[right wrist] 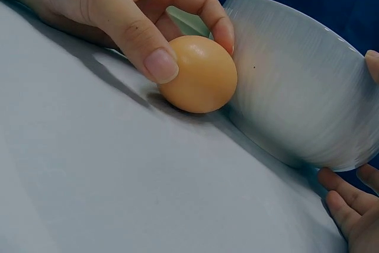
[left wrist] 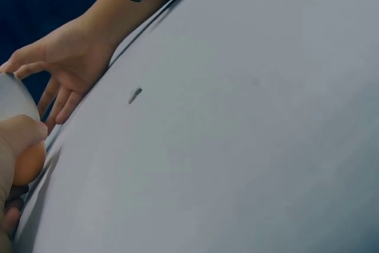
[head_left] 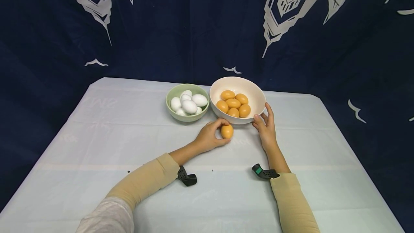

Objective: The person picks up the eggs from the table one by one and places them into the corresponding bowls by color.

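Note:
My left hand [head_left: 210, 136] pinches a brown egg [head_left: 227, 131] between thumb and fingers, low over the table just in front of a white bowl [head_left: 216, 91]. In the right wrist view the egg [right wrist: 200, 75] is close beside the bowl's outer wall [right wrist: 290, 81]. My right hand [head_left: 266, 127] grips the bowl at its right side, thumb at the rim and other fingers against its outside. Several brown eggs [head_left: 233, 103] lie in this bowl. Only the thumb [left wrist: 23, 134] and a little more of my left hand show in the left wrist view.
A smaller green bowl [head_left: 170, 104] with several white eggs [head_left: 189, 106] stands left of the white bowl. Both are near the far edge of the white-covered table [head_left: 129, 136]. Behind hangs a dark blue cloth [head_left: 155, 39] with white drawings. Each wrist wears a black band [head_left: 187, 177].

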A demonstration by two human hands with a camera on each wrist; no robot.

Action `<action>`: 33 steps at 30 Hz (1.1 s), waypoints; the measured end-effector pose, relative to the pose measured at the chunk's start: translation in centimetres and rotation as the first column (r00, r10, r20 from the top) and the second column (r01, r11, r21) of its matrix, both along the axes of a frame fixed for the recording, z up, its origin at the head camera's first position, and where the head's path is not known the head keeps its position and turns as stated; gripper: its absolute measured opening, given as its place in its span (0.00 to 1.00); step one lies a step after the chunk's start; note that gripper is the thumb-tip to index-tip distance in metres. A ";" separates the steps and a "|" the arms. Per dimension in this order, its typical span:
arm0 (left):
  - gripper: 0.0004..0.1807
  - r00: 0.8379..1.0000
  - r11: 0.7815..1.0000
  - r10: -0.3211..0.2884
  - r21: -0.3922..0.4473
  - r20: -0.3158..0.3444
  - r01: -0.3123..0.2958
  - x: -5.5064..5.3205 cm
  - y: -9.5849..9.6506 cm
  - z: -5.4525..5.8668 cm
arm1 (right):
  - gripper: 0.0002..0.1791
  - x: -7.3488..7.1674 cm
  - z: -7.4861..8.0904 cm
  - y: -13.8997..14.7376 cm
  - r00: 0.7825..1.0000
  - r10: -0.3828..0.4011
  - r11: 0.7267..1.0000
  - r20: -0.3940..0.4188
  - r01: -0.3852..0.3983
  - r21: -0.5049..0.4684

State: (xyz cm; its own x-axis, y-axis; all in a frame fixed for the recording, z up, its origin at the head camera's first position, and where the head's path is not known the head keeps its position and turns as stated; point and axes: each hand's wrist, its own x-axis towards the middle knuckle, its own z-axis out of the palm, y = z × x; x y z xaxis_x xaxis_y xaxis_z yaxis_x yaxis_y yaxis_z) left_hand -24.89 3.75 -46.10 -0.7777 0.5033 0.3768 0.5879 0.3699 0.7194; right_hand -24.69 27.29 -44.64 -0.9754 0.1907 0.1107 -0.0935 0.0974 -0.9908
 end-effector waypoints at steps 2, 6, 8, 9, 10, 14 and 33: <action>0.28 1.000 0.999 -0.012 0.040 0.011 0.011 0.0 0.0 0.0 | 0.40 0.0 0.0 0.0 1.000 -0.002 1.000 0.000 0.002 -0.001; 0.27 0.998 0.992 -0.042 0.124 0.038 0.037 0.2 0.0 0.1 | 0.40 0.0 0.0 0.0 1.000 0.000 1.000 0.000 0.000 -0.010; 0.27 0.996 0.987 -0.063 0.154 0.056 0.054 0.2 0.0 0.2 | 0.40 0.0 0.0 0.0 1.000 0.001 1.000 -0.001 -0.001 -0.015; 0.27 0.995 0.984 -0.075 0.168 0.063 0.063 0.2 0.0 0.3 | 0.40 0.0 0.0 0.0 1.000 0.001 1.000 -0.002 -0.001 -0.018; 0.27 0.994 0.981 -0.087 0.180 0.070 0.073 0.3 0.0 0.4 | 0.40 0.0 0.0 0.0 1.000 0.002 1.000 -0.002 -0.002 -0.019; 0.28 0.989 0.972 -0.126 0.211 0.074 0.108 0.4 0.0 0.7 | 0.40 0.0 0.1 0.0 1.000 0.002 1.000 -0.004 -0.002 -0.018; 0.29 0.990 0.965 -0.139 0.231 0.032 0.128 0.7 -1.3 4.0 | 0.40 0.0 0.1 0.0 1.000 0.008 1.000 -0.007 -0.008 -0.023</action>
State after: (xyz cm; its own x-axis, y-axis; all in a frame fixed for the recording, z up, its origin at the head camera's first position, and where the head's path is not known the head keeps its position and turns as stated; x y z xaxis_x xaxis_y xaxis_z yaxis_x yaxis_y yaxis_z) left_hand -24.16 2.46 -42.14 -0.7287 0.5093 0.4578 0.5843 0.1136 0.8036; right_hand -24.68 27.31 -44.58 -0.9761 0.1855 0.1132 -0.1010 0.0741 -0.9921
